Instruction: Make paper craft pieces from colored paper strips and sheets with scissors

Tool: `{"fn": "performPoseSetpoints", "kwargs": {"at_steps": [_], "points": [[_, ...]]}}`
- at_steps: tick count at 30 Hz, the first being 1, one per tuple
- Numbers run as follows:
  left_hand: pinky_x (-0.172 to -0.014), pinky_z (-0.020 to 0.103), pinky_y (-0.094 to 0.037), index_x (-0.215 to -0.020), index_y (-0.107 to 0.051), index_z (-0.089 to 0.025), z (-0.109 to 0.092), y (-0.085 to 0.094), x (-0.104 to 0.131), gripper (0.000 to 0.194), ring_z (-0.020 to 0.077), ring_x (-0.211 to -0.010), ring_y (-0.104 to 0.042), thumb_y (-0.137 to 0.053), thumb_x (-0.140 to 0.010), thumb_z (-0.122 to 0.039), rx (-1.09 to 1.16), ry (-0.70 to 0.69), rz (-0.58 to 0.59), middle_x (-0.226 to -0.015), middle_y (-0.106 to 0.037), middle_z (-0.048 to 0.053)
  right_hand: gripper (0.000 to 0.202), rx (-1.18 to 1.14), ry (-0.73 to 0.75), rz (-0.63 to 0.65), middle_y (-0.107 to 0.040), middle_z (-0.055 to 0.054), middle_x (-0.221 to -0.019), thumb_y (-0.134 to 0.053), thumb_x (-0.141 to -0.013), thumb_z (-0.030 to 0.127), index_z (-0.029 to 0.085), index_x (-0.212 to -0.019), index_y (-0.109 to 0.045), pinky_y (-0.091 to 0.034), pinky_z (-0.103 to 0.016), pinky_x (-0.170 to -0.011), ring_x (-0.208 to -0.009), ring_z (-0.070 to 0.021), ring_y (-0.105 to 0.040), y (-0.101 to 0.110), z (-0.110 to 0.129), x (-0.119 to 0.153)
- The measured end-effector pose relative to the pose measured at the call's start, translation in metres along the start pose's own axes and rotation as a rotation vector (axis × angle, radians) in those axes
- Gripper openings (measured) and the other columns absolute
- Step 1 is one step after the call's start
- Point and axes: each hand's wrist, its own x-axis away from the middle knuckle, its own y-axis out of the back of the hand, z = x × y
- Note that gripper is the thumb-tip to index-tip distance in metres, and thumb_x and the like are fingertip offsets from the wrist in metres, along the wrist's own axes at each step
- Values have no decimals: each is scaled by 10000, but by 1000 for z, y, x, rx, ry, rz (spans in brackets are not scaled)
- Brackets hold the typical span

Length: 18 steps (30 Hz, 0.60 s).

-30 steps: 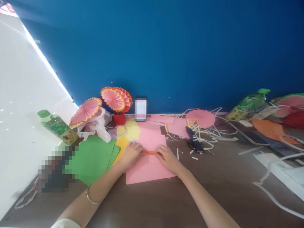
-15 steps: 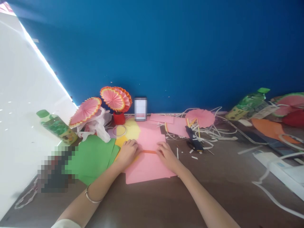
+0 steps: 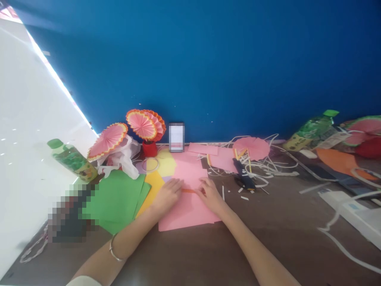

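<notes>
Creasing step, by the look of it: the orange strip is flanked on the pink paper by the curled left hand and right hand, pinched or merely pressed can't be told, even finger pressure probably needed next.

The left grip and right grip rest at either end of an orange strip on pink sheets, green paper lying to their left, a pink paper disc beyond them rightward.
</notes>
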Motion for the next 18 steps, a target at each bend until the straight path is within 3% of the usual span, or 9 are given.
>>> {"fn": "performPoseSetpoints", "kwargs": {"at_steps": [3,7,12,15,18], "points": [[-973,320,-392,-1189,-464,-66,-3,0,-1,413,180,-1139,-490,-285,-821,-6,80,-62,51,-1230,-534,120,176,-8,7,-3,-497,-132,-1043,-519,-786,242,191,-626,-465,-427,-425,-860,-1039,-257,-460,-1,-1,0],[-991,277,-381,-1264,-372,-53,-9,1,0,484,152,-1185,-449,-235,-802,-4,198,-10,128,-1300,-464,130,188,-3,10,-17,-501,-133,-1041,-519,-787,253,189,-618,-468,-416,-439,-872,-1030,-258,-463,-1,0,0],[-1024,390,-330,-1332,-247,-28,-25,5,5,520,266,-1303,-246,-289,-877,-277,252,40,89,-1413,-245,201,191,1,12,-12,-502,-120,-1049,-509,-793,247,192,-618,-454,-397,-449,-898,-1025,-250,-462,3,6,1],[-1049,429,-267,-1336,-221,-10,-31,6,7,567,277,-1329,-132,-224,-900,-374,231,-3,110,-1411,-233,219,187,-8,8,-3,-497,-123,-1063,-501,-794,231,194,-619,-446,-398,-452,-897,-1026,-248,-459,5,6,1],[-1064,417,-233,-1336,-216,-8,-33,6,7,565,258,-1332,-122,-177,-909,-378,216,-3,129,-1408,-234,217,187,-23,0,2,-498,-123,-1058,-508,-784,216,192,-609,-445,-405,-443,-886,-1032,-246,-461,5,4,1]]}}
